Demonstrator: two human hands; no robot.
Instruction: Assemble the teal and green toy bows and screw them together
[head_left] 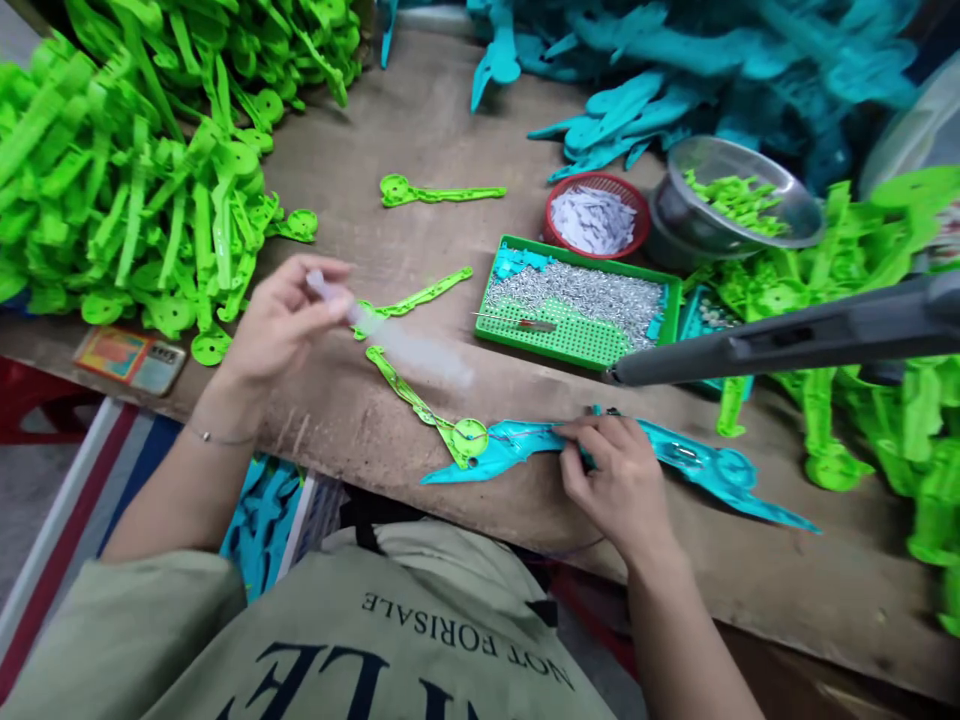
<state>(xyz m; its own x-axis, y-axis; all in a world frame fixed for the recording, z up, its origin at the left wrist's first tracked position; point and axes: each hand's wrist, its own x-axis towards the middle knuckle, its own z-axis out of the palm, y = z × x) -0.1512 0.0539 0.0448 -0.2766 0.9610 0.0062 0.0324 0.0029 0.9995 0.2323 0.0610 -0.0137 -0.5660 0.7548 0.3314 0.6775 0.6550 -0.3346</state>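
Under right fingers (591,440), tapered turquoise plastic shell (705,468).

The long near part (544,440) is turquoise, the arm (470,438) at its left end lime green, and the blurred strip (420,345) a milky white. Lime green also fills the left heap (135,190), turquoise the far heap (637,60), while the tray (555,345) is green with a grid of holes, its small pieces (592,290) silvery. The table (337,420) is brown, the shirt (450,565) olive with dark lettering, the surface (90,510) at near left striped dark red, white and blue.
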